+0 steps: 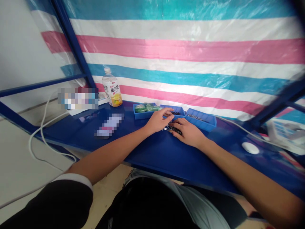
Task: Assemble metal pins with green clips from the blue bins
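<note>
One wide blue surface is carrying three shallow blue plastic trays in a row along its far edge. Your left hand is resting at the middle tray, grip loosely spread. Your right hand is lying over a small pile of thin dark metal clips between both hands; whether its grip is pinching them cannot be told.

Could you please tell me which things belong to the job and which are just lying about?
In hand: left hand, right hand, dark metal pieces, blue tray of green parts, middle blue tray, right blue tray.
Lying about: tea bottle, white cable, white round object.
</note>
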A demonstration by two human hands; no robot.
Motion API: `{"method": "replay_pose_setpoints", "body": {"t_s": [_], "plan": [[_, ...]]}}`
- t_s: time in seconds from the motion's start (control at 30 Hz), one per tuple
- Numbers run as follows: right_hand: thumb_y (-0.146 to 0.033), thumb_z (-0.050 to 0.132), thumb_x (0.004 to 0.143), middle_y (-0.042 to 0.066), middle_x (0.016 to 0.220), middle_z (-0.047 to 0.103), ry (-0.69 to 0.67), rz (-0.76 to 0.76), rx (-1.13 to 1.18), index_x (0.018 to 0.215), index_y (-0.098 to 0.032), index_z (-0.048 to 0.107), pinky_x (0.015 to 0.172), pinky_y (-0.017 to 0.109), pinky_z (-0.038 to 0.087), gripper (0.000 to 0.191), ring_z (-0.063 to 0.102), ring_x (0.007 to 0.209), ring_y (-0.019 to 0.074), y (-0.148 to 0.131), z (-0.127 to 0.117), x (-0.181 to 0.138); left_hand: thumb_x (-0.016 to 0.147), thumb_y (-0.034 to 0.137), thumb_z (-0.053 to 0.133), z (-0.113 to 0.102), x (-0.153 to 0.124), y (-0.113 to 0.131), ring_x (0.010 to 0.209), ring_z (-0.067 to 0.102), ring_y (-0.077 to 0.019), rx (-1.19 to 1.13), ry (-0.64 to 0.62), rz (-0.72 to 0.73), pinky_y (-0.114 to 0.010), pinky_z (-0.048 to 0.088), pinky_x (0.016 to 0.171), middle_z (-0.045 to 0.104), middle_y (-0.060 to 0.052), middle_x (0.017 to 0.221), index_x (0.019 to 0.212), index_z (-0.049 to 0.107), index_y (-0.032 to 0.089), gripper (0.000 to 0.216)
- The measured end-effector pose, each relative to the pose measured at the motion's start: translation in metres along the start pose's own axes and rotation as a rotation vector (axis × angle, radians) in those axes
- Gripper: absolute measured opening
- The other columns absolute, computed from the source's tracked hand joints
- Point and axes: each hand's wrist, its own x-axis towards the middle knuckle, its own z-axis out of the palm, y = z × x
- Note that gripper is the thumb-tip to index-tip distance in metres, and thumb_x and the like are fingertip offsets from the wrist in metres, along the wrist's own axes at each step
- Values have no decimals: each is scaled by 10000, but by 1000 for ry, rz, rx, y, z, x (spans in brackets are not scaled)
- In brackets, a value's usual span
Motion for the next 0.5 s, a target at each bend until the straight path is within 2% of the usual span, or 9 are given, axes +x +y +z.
{"method": "replay_pose_setpoints", "body": {"t_s": [0.23,0.5], "plan": [[-290,565,1066,133,1109,747,49,57,-80,1159,-213,750,913,458,596,221,686,1080,310,1,5,7,996,328,690,0,0,-1,1040,772,-220,23,-13,-6,-369,610,964,801,-97,1162,1328,684,190,360],[-246,611,1033,106,1041,799,81,114,-116,1086,-211,762,831,411,583,163,720,1026,294,2,4,6,1000,322,690,-1,0,0,1032,774,-215,25,-11,-13,-342,611,900,805,-96,1148,1318,690,192,344]]}}
